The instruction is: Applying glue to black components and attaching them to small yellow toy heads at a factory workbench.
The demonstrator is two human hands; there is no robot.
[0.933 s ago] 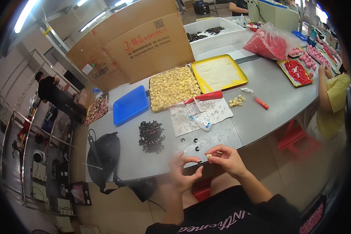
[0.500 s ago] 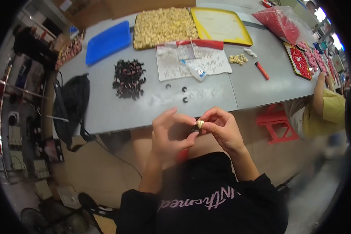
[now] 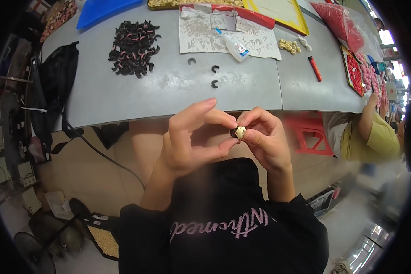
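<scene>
Just in front of the table's near edge, my two hands meet at fingertip level. My right hand pinches a small cream-coloured moulded piece between thumb and fingers. Against its left side sits a small black piece, which the thumb and index finger of my left hand pinch from above and below. Whether the two pieces are joined, I cannot tell. On the table ahead lie black curved pieces, a few set apart, and a glue bottle with a blue tip rests on a stained white sheet.
A heap of black curved pieces lies left, near a blue tray and a black bag. Rightward are small cream pieces, a red tube, a yellow-rimmed tray, a red stool and a person in yellow-green.
The view has shifted, so the table sits higher in the picture. Both hands keep their pinch, and the cream piece now shows more of its face beside the black one.
</scene>
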